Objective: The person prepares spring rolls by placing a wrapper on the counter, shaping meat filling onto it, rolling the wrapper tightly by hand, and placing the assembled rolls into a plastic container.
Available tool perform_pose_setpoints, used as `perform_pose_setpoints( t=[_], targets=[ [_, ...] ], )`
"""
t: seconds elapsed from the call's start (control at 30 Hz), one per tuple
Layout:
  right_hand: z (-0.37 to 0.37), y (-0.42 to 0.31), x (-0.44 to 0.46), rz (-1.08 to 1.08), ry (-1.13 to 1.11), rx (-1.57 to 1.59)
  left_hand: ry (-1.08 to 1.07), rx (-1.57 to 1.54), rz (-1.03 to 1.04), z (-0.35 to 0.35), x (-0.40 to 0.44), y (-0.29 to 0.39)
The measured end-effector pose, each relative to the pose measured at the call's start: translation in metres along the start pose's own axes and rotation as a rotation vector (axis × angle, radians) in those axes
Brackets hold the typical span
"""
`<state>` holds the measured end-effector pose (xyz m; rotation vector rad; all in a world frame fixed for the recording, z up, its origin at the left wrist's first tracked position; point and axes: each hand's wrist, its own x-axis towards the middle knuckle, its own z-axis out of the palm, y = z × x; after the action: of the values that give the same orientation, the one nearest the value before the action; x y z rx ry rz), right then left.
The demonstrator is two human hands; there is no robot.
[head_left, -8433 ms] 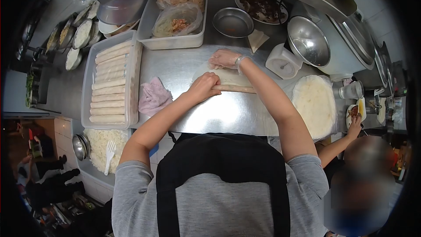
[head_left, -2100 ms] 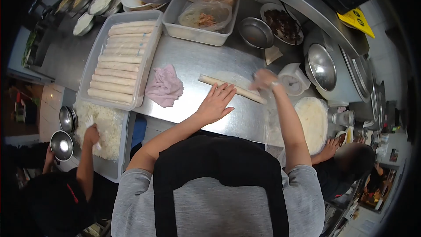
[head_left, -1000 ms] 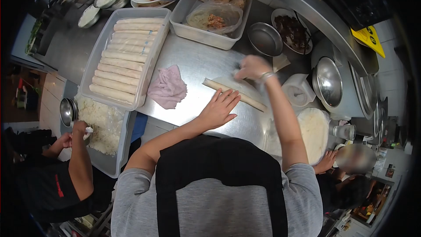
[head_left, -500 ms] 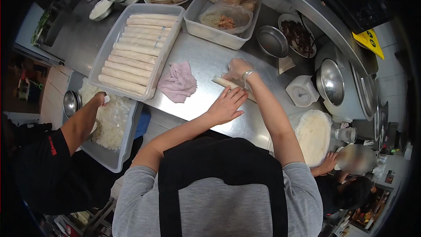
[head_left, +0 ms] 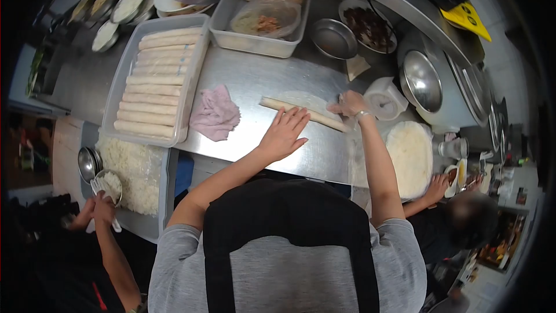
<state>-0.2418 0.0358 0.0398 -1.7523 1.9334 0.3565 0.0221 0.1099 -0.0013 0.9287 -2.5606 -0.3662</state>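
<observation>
Two hands over steel counter: L hand open, palm down, fingers across pale roll, hiding part of its middle. R hand, clear-gloved, w/ fingers bent, is near roll's R end; can't tell if it's gripping anything. Roll lies btwn pink cloth & scale. Thin sheet behind roll: translucent, edges v. faint. Far L, co-worker's hand partly hides white fork.

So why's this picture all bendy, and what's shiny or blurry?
Head view: the steel shelf bows, probably from a wide lens; also head view: white glare on the metal table, and a blurred co-worker's head at right.
</observation>
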Motion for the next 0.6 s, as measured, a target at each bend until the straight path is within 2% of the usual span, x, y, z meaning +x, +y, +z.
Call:
perform_pose_setpoints(
  t=[0.07, 0.17, 0.23, 0.33, 0.4, 0.47, 0.6],
  targets=[
    [0.006, 0.007, 0.001, -0.054, 0.117, 0.044, -0.015, -0.019, -0.027, -0.001, 0.001, 0.0],
    [0.011, 0.026, -0.018, -0.009, 0.04, -0.046, -0.017, -0.027, -0.032, 0.0, 0.002, 0.0],
    [0.005, 0.023, -0.016, -0.024, 0.062, 0.013, -0.014, -0.019, -0.029, 0.001, 0.002, -0.001],
    [-0.026, -0.03, -0.01, -0.125, 0.149, 0.085, -0.02, -0.01, -0.033, -0.001, 0.002, 0.001],
    [-0.017, -0.066, 0.026, -0.211, 0.217, -0.03, -0.028, -0.013, -0.037, -0.002, 0.002, 0.001],
    [-0.028, -0.108, 0.033, -0.246, 0.087, -0.003, -0.035, -0.001, -0.04, -0.001, 0.002, 0.001],
    [-0.022, -0.119, 0.049, -0.368, 0.067, -0.148, -0.013, 0.024, -0.032, -0.001, 0.002, 0.0]
  ],
)
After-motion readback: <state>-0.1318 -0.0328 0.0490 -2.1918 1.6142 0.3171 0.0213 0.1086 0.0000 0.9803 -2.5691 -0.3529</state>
